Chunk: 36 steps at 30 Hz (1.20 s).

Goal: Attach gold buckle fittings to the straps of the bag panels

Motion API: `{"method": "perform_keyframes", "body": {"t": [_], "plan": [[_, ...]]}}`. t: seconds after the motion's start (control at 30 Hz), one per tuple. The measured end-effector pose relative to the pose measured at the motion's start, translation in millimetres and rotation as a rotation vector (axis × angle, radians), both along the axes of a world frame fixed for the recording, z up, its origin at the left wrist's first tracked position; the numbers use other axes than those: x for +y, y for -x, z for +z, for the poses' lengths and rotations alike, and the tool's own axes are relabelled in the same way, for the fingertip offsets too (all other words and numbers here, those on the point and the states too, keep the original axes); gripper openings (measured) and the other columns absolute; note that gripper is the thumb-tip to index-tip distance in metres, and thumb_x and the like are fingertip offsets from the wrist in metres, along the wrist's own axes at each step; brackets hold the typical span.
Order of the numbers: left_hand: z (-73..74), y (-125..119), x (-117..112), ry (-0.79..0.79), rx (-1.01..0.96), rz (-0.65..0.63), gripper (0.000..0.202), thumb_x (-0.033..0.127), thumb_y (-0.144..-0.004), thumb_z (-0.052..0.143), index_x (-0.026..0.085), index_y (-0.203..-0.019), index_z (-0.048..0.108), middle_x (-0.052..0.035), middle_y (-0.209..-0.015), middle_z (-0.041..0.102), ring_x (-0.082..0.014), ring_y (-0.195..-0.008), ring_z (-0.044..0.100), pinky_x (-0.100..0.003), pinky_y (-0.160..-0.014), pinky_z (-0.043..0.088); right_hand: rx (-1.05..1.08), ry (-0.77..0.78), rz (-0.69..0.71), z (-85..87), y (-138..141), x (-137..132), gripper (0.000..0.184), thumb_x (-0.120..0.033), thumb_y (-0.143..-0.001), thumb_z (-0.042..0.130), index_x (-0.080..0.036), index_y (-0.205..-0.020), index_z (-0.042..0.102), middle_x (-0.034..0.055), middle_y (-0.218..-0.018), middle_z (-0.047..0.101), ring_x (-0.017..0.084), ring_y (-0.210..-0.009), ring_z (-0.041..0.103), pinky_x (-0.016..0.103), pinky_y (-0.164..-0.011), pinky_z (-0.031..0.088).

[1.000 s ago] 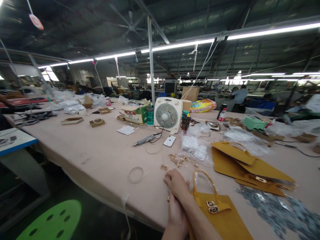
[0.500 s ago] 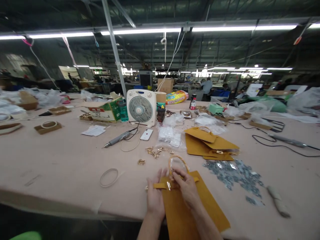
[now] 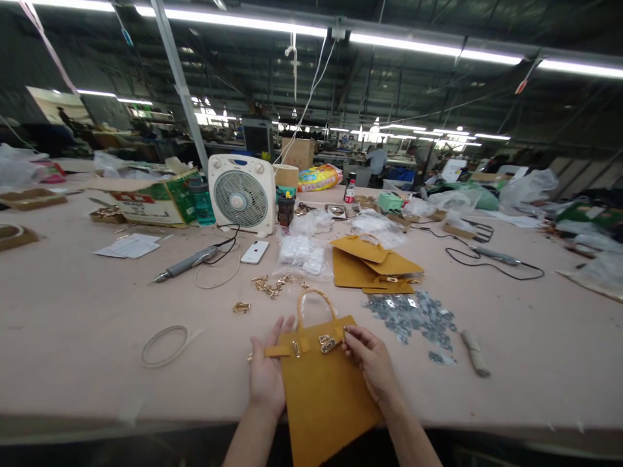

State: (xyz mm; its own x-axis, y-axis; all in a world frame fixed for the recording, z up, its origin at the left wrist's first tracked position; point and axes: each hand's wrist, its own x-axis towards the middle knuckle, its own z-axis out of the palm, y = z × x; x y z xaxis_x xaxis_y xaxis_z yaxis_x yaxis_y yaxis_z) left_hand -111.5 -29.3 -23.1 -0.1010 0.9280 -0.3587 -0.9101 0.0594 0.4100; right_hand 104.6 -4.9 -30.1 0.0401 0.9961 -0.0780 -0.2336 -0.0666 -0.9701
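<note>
A mustard-yellow bag panel (image 3: 326, 395) with a looped handle (image 3: 316, 293) lies tilted between my hands, its lower end past the table edge. My left hand (image 3: 267, 379) supports its left edge, fingers stretched behind it and thumb apart. A short strap (image 3: 276, 351) crosses that palm beside a gold metal fitting (image 3: 295, 349). Shiny gold hardware (image 3: 328, 344) rests on the panel near the handle's right base. My right hand (image 3: 367, 360) is closed in a pinch at the panel's upper right edge; what sits between the fingertips is too small to make out.
Loose gold fittings (image 3: 275, 285) and a heap of small grey metal plates (image 3: 413, 314) lie beyond the panel. More mustard bag pieces (image 3: 355, 269) are stacked behind. A fan (image 3: 241, 194), phone (image 3: 254, 252), electric screwdriver (image 3: 187, 263) and coiled band (image 3: 163, 347) are leftward.
My right hand has moved from the handle to the panel's right edge. Gold hardware now shows on the panel beside the handle. The whole view has shifted to the right.
</note>
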Motion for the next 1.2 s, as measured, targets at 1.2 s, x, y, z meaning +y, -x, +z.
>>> {"method": "perform_keyframes", "body": {"t": [1.2], "plan": [[47.9,-73.0,62.8,-0.610,2.118,-0.557,0.028,0.013,-0.087,0.054,0.018,-0.108,0.072,-0.0204,-0.108,0.075,-0.0389,-0.100,0.072,-0.052,-0.091,0.053,-0.245,-0.175,-0.282,-18.7,-25.3,-3.5,0.042,-0.053,-0.083,0.076,-0.018,-0.104,0.072,0.0006,-0.073,0.065,0.016,-0.063,0.057,0.025,-0.055,0.045]]}}
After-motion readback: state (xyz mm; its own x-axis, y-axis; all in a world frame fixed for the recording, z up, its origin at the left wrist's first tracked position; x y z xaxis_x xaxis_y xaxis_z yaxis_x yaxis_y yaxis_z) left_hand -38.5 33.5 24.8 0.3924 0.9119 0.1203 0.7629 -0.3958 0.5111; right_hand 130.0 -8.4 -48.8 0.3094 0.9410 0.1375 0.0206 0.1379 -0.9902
